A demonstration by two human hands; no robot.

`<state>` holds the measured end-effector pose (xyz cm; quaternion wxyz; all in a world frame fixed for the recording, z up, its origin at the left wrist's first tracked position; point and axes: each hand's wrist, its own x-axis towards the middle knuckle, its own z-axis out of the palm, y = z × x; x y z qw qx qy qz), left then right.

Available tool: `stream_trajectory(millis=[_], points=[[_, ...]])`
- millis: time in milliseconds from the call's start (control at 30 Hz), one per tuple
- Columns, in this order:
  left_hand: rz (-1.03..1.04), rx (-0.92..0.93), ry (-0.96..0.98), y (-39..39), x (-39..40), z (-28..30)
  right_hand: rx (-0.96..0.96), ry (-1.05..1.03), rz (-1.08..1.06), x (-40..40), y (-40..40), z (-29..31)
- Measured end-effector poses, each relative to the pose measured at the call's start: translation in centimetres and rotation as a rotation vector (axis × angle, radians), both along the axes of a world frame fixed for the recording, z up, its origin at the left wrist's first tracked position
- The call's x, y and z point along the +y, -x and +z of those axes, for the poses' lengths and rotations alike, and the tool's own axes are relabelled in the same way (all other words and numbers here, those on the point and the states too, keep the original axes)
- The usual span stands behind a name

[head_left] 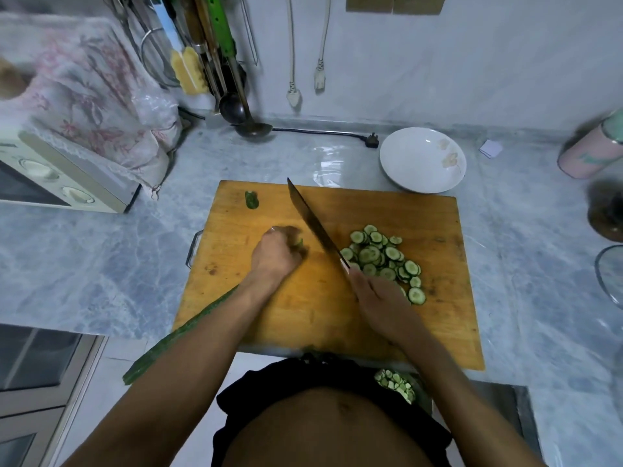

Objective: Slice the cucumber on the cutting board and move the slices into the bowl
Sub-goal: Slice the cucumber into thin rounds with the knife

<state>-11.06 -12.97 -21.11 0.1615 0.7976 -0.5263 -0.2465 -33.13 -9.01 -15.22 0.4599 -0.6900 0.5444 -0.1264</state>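
Nearest the lens, a bare belly and dark waistband are seen, with a small heap of cut slices at the counter's front edge, just below the board. Both forearms are extended over the wooden cutting board. Left hand: fingers curled down around a small green cucumber remnant, mostly hidden under the knuckles. Right hand: clenched round the knife handle; knife is angled up-left, blade between the left hand and the pile. Sliced cucumber rounds are piled on the board right of the blade. One cut end piece lies near the board's far-left corner. A whole cucumber lies across the board's near-left corner, overhanging the counter. White bowl is set beyond the board's far-right corner, nothing in it.
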Motion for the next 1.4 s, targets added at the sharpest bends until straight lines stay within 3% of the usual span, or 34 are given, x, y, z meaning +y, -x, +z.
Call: stream_trajectory(millis=[67,167,333,533,700,833,1000,1067,1300,1400], points=[[-0.009,-0.024,-0.08,0.9,-1.7,-0.1,-0.01,-0.008,-0.018,-0.7,-0.1,0.0],[0.053,0.08,-0.028,0.6,-2.7,-0.3,-0.028,-0.029,-0.043,-1.6,0.0,-0.2],[0.412,0.271,0.201,-4.1,-2.6,-0.7,-0.031,-0.008,-0.038,-2.5,-0.1,-0.4],[0.671,0.248,0.28,-8.1,-4.7,-0.2,-0.007,-0.029,0.016,-3.5,-1.4,0.1],[0.594,0.207,0.219,-9.4,-3.6,-2.3,-0.033,-0.019,0.045,-3.6,-2.0,-0.1],[0.495,0.153,0.299,-9.3,-1.3,-2.1,-0.024,-0.014,0.038,-2.9,-1.6,-0.6],[-0.038,0.195,0.281,-4.4,4.9,-1.0,0.025,-0.015,0.058,-1.7,-1.0,-1.0],[-0.139,0.153,0.267,-3.2,6.3,-1.8,0.045,0.003,0.077,-1.2,-0.9,-1.5],[-0.127,0.094,0.334,-1.6,8.1,-3.2,0.118,-0.051,0.122,0.6,-0.9,-2.3],[-0.146,0.077,0.324,-0.4,9.7,-3.7,0.063,-0.228,0.095,1.1,-0.4,-2.1]])
